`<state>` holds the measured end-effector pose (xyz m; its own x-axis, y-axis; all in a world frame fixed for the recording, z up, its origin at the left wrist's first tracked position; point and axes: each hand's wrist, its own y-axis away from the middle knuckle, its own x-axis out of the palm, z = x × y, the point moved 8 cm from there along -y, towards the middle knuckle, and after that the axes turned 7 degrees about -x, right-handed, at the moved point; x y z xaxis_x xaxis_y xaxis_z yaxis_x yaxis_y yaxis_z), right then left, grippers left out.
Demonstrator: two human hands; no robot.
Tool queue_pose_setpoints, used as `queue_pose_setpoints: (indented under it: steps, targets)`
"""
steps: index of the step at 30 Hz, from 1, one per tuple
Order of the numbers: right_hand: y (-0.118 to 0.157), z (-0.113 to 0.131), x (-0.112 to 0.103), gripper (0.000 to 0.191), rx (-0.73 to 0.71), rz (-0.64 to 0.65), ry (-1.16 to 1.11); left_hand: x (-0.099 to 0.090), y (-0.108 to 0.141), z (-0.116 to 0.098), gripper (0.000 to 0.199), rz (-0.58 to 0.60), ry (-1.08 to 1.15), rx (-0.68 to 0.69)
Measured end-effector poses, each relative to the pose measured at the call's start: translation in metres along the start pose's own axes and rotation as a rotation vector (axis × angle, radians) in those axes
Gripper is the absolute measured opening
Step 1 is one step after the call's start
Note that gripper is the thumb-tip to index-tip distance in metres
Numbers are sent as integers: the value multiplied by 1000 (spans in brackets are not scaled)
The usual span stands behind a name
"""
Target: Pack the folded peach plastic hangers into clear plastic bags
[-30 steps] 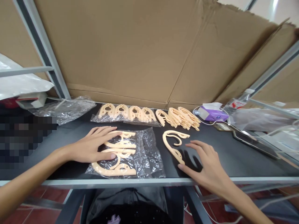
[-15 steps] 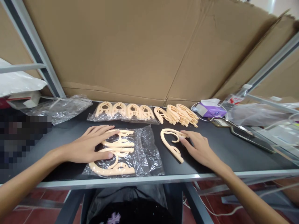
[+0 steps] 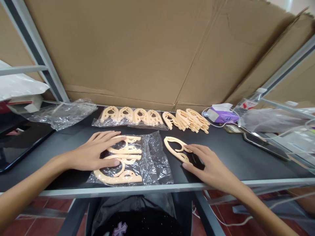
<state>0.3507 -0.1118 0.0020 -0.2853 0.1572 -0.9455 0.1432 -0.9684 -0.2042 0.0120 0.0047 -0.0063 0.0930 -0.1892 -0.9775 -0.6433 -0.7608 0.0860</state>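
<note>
The red tile floor [image 3: 46, 226] shows below the counter's metal edge, with a dark garment [image 3: 137, 219] at lower middle. On the black counter [image 3: 228, 157], the left hand [image 3: 92, 152] lies open and flat, fingers spread, over several peach plastic hangers [image 3: 124, 150] on a clear plastic bag [image 3: 157, 154]. Just right of the bag, a single peach hanger [image 3: 169, 139] lies directly on the counter. The right hand [image 3: 211, 164] curves over its right end, fingers and thumb touching it, but whether it is actually gripping cannot be told.

Farther away, a row of peach hangers [image 3: 128, 114] sits on clear bags, with a loose stack of hangers [image 3: 192, 120] to the right. Beyond these on the right are a purple tissue box [image 3: 222, 115] and a plastic water bottle [image 3: 248, 103]. A crumpled clear bag [image 3: 66, 114] lies far left. A large cardboard sheet [image 3: 123, 55] stands behind everything.
</note>
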Motion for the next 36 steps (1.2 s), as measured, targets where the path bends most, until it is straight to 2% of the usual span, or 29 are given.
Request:
queue_pose_setpoints:
  steps: [6, 14, 19, 24, 31, 33, 36]
  targets:
    - [-8, 2, -1, 57, -65, 65, 33, 0, 1, 1, 83, -20, 6, 17]
    - [-3, 7, -1, 49, -103, 27, 11, -2, 1, 1, 83, -40, 9, 18]
    - [-3, 11, -4, 43, -146, 42, 1, -2, 1, 0, 83, -32, 1, 23]
    - [-3, 9, -6, 46, -136, 79, -1, -2, 1, -1, 82, -12, 0, 13]
    - [1, -1, -20, 46, -77, 50, -248, -3, 2, -4, 84, 0, 12, 11]
    - [4, 3, -28, 45, -98, 15, -274, -2, 2, -4, 84, 5, 8, 10]
    - [8, 20, -38, 43, -194, -13, -181, -3, 2, -4, 84, -6, 15, 19]
